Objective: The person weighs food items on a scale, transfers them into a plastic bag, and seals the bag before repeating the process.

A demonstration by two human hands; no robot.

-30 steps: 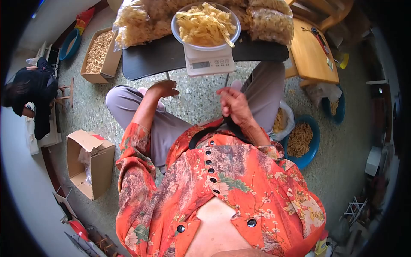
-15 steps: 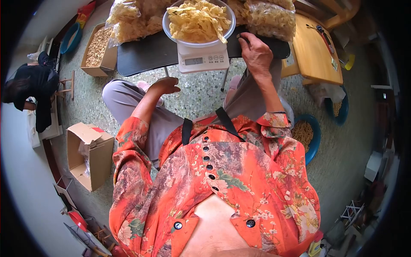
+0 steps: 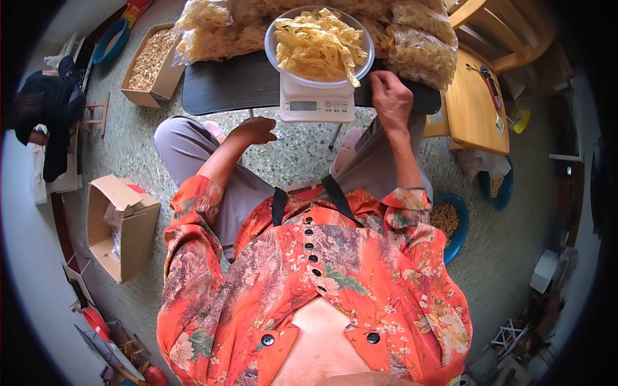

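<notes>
My right hand (image 3: 391,98) is at the table's front edge, to the right of the scale. Its fingers are curled into a pinch, and what they hold, if anything, is too small to make out. My left hand (image 3: 255,130) hangs over my left knee, below the table edge, with thumb and fingers slightly apart and nothing visible in it. Between the hands, a white digital kitchen scale (image 3: 318,109) sits at the table edge. A clear plastic bowl (image 3: 368,61) rests on it, heaped with yellowish, crinkled dried food pieces (image 3: 315,45).
Clear bags of similar dried pieces (image 3: 421,45) line the back of the black table (image 3: 219,93). A wooden chair (image 3: 473,122) holds tools on the right. Blue basins (image 3: 460,225) and cardboard boxes (image 3: 138,228) stand on the floor. Another person (image 3: 51,106) bends at the far left.
The view has shifted slightly, so the table and scale appear further right and lower. My right fingers have curled in more. My left hand is nearly unchanged.
</notes>
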